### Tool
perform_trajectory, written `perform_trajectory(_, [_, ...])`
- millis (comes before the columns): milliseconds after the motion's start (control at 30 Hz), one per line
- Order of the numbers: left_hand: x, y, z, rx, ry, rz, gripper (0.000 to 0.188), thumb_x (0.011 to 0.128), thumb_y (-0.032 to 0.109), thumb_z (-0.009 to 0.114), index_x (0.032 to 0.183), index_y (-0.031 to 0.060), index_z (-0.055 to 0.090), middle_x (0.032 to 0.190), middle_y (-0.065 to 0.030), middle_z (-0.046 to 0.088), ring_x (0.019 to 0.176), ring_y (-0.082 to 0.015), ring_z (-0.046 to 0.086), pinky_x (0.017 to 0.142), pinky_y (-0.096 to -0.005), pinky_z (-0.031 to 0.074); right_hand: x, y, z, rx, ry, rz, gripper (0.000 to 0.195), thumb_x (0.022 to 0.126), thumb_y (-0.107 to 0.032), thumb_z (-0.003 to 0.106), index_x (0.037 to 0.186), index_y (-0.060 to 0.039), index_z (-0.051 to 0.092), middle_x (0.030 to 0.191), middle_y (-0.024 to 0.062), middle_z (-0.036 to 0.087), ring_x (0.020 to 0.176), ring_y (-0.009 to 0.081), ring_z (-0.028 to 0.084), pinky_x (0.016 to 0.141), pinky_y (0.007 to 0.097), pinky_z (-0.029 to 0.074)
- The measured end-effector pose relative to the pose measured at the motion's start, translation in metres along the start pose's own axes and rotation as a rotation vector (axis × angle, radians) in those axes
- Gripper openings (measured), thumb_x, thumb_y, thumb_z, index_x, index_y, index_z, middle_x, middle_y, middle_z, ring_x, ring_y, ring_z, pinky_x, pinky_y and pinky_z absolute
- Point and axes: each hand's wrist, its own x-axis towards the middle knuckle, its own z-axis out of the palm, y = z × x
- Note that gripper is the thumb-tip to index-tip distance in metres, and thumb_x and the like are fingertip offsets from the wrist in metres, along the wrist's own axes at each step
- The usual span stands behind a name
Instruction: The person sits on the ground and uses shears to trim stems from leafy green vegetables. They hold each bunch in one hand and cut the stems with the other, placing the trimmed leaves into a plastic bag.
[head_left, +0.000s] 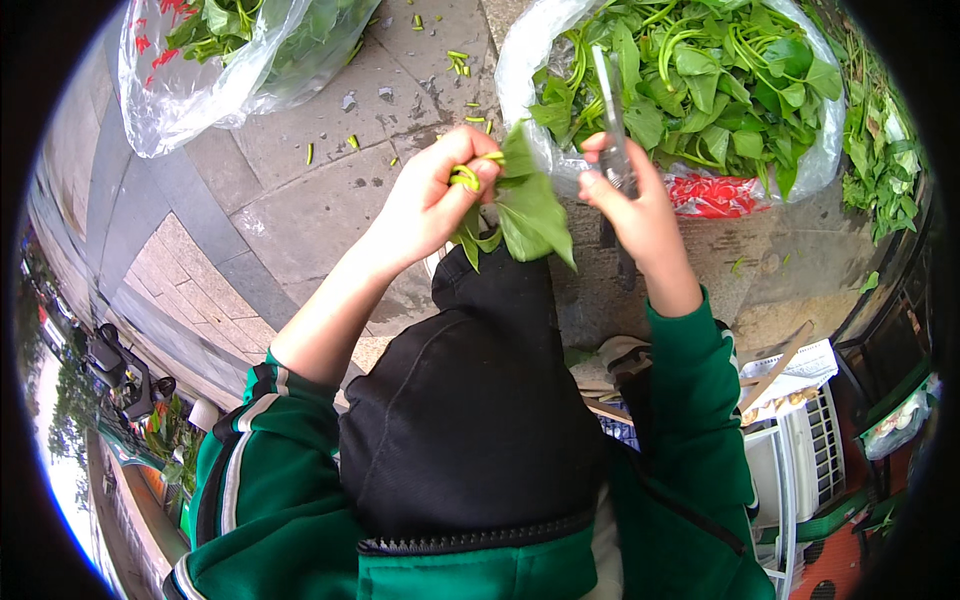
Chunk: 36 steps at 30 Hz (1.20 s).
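My left hand (435, 187) pinches a small bunch of leafy greens (534, 214), its pale stems looped between thumb and fingers and its leaves hanging right over my black-trousered knee. In my right hand (637, 206) is a cutting tool, apparently scissors (611, 97), with the metal blade pointing away from me and dark handles below. Motion blurs the tool, so its exact type is unclear. The blade is apart from the bunch. Just beyond the tool, a clear plastic bag (517, 94) with red print lies spread around a heap of similar greens (697, 90).
Another plastic bag (195, 112) of greens stands at upper left. Short cut stems (457, 64) litter the paving (300, 202). More greens (881, 157) lie at far right, above a white plastic crate (825, 450) and a wooden stick (780, 367). A scooter (124, 367) is at far left.
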Motion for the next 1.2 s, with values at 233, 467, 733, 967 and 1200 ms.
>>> perform_trajectory(233, [0.019,0.000,0.012,0.337,0.035,-0.089,0.009,0.080,0.002,0.059,0.087,0.0046,0.054,0.076,0.0017,0.054,0.070,-0.0056,0.048,0.065,-0.0208,0.041,0.014,-0.007,-0.004,0.402,0.000,0.290,0.030,0.084,-0.012,0.060,0.112,-0.0051,0.053,0.092,0.0107,0.061,0.075,0.0153,0.061,0.066,0.0256,0.046])
perform_trajectory(467, [0.025,0.000,0.020,0.386,0.037,-0.080,0.010,0.081,0.004,0.057,0.090,0.0054,0.059,0.075,0.0003,0.057,0.069,-0.0065,0.050,0.064,-0.0220,0.042,0.024,-0.009,0.002,0.266,0.025,0.207,0.042,0.083,-0.013,0.058,0.122,-0.0015,0.046,0.097,0.0143,0.063,0.081,0.0188,0.063,0.067,0.0262,0.046])
perform_trajectory(733, [0.032,-0.003,0.022,0.431,0.036,-0.082,0.022,0.082,0.005,0.056,0.102,0.0075,0.063,0.077,-0.0034,0.059,0.071,-0.0072,0.053,0.066,-0.0223,0.044,0.033,-0.006,-0.003,0.420,-0.088,0.266,0.048,0.079,-0.009,0.058,0.123,0.0043,0.045,0.104,0.0157,0.061,0.091,0.0198,0.061,0.071,0.0276,0.047])
perform_trajectory(967, [0.039,0.001,0.026,0.585,-0.016,0.416,0.043,0.072,-0.010,0.053,0.111,0.0071,0.059,0.115,-0.0109,0.055,0.091,-0.0212,0.060,0.080,-0.0310,0.050,-0.001,-0.031,-0.028,0.733,-0.330,0.252,0.045,0.076,0.001,0.047,0.121,0.0050,0.046,0.113,0.0173,0.056,0.101,0.0265,0.058,0.071,0.0334,0.047])
perform_trajectory(1200, [0.041,0.005,0.028,0.544,-0.028,0.534,0.026,0.078,0.003,0.056,0.103,0.0040,0.059,0.082,-0.0092,0.063,0.075,-0.0233,0.061,0.064,-0.0292,0.048,-0.005,-0.049,-0.025,0.756,-0.425,0.164,0.054,0.075,-0.009,0.052,0.126,0.0064,0.041,0.101,0.0180,0.057,0.091,0.0249,0.059,0.068,0.0319,0.045])
